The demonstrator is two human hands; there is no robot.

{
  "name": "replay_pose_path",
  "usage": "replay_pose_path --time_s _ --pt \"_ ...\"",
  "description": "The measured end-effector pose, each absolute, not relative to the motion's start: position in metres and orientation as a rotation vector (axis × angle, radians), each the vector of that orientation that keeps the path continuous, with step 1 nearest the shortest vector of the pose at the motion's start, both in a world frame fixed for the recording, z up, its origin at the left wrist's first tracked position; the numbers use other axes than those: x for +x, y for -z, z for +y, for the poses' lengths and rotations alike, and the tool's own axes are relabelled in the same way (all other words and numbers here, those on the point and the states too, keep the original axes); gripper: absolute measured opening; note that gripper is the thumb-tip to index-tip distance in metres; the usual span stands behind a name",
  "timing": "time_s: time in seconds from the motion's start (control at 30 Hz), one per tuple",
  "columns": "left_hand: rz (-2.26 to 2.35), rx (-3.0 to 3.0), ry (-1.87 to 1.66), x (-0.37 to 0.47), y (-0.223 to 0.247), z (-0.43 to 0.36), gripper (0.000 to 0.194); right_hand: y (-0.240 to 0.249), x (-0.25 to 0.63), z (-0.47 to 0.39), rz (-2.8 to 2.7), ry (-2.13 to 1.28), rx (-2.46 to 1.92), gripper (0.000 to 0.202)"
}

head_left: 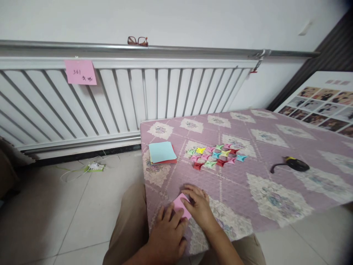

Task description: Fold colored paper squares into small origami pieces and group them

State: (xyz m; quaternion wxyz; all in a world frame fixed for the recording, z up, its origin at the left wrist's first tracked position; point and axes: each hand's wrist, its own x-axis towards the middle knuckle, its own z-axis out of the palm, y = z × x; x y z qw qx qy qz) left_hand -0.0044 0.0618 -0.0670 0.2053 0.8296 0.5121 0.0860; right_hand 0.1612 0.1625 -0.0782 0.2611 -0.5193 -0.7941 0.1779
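A folded piece of pink paper (182,203) lies on the cloth-covered table (234,184) close to its near edge. My left hand (167,232) rests with fingers spread, its fingertips touching the paper's lower left side. Curled around the upper right edge of the paper, my right hand (200,209) grips it between thumb and fingers. Beyond my hands is a stack of square paper sheets (162,152), light blue on top with red showing beneath. To the right of that stack, several small folded paper pieces (216,155) in many colours lie in rows.
A black object with a bent tail and yellow part (298,164) lies on the table's right side. Photo board (317,79) leans at the far right. Behind stands a white radiator (165,92) with a pipe and glasses (138,41) above. A power strip (95,167) with cables lies on the floor.
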Motion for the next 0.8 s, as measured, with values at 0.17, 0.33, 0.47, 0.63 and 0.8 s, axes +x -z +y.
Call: replay_pose_path --time_s 0.17,0.33,0.47,0.63,0.8 --pt "1.425 2.318 -0.254 -0.0039 0.0652 0.0614 0.056 0.0790 0.1626 0.1615 -2.180 -0.432 -1.374 0.025" --pt "1.427 2.301 -0.255 -0.0034 0.0649 0.0612 0.056 0.0790 0.1636 0.1604 -2.179 -0.411 -1.352 0.024" --pt "1.424 2.300 -0.263 -0.0036 0.0652 0.0609 0.056 0.0786 0.1633 0.1599 -2.155 -0.407 -1.337 0.022" --pt "1.422 2.295 -0.264 -0.0037 0.0653 0.0608 0.056 0.0807 0.1634 0.1601 -2.099 -0.415 -1.326 0.014" --pt "1.422 2.293 -0.243 -0.0036 0.0656 0.0614 0.056 0.0884 0.1668 0.1602 -2.045 -0.392 -1.274 0.010"
